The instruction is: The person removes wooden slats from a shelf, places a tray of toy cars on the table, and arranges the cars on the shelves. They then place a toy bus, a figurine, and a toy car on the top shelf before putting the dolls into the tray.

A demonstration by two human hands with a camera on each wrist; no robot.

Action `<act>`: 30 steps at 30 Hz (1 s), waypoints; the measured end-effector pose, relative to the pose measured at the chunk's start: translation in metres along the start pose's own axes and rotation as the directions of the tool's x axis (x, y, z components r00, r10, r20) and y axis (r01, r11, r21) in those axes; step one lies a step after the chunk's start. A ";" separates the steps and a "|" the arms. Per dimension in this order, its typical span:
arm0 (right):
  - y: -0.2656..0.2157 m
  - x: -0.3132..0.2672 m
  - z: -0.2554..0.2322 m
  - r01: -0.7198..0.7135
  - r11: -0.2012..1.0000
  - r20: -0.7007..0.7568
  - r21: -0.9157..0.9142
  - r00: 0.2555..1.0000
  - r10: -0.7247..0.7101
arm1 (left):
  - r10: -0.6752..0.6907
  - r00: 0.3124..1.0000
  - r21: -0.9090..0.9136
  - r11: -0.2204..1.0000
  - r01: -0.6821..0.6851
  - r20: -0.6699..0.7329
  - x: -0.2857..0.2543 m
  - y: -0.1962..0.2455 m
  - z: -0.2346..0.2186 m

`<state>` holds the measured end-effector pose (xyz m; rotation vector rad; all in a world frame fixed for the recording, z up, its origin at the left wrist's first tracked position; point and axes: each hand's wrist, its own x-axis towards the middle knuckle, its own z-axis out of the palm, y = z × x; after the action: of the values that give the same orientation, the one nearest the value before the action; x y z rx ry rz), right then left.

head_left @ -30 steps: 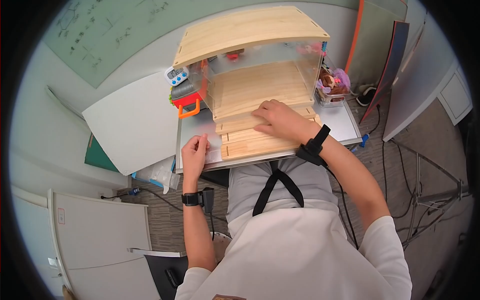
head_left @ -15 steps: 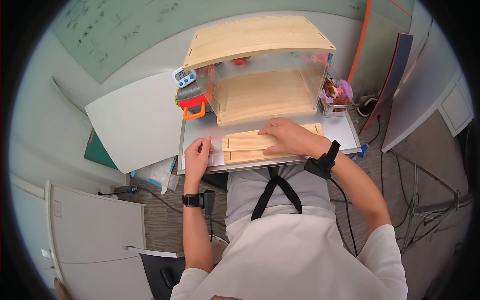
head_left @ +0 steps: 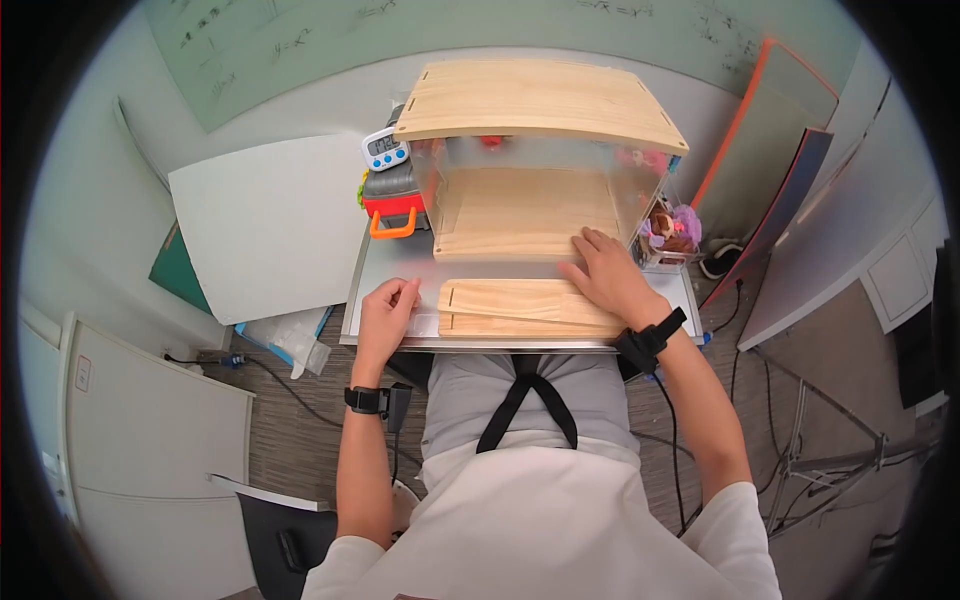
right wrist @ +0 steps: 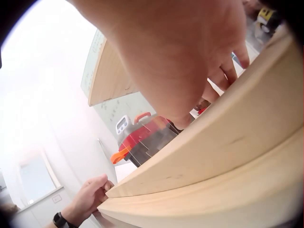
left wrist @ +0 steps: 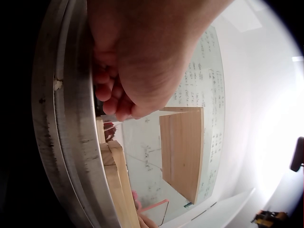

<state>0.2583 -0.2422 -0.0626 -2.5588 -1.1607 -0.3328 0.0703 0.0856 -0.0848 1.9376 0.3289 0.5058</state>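
In the head view, two light wooden planks (head_left: pixel 520 298) lie at the table's front edge, the upper one slightly askew over the other. My right hand (head_left: pixel 615 280) rests on their right end, fingers stretched toward the wooden case (head_left: pixel 530 240); the right wrist view shows the palm (right wrist: pixel 175 61) above a plank's edge (right wrist: pixel 204 147). My left hand (head_left: pixel 388 315) rests left of the planks with loosely curled fingers, beside a small clear piece (head_left: pixel 425 324). In the left wrist view its curled fingers (left wrist: pixel 114 97) are at the metal table edge (left wrist: pixel 78 114).
The case has a wooden top (head_left: pixel 540 100) and clear sides. A white timer (head_left: pixel 385 148) sits on a grey and red toolbox (head_left: pixel 395 205) with an orange handle at its left. A clear bin (head_left: pixel 668 240) of soft items stands right. A white board (head_left: pixel 270 230) leans at left.
My right hand has moved right along the planks and its fingers have straightened. More of the table shows between case and planks than at first. My left hand has barely moved.
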 end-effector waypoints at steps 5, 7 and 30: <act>0.004 -0.008 -0.009 0.065 0.998 0.019 0.007 0.998 -0.065 | -0.015 1.000 -0.057 0.998 0.014 -0.020 -0.001 0.001 0.001; 0.004 -0.009 -0.010 0.072 0.997 0.044 -0.015 0.996 -0.072 | -0.009 1.000 -0.047 0.999 0.008 -0.017 -0.001 0.002 0.000; -0.113 0.181 0.017 0.084 0.948 0.192 0.307 0.970 -0.148 | 0.072 0.997 -0.022 0.997 -0.073 -0.025 -0.003 0.002 -0.004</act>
<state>0.2902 -0.0411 0.0031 -2.3075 -1.3289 0.0910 0.0654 0.0862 -0.0821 1.9275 0.2681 0.5789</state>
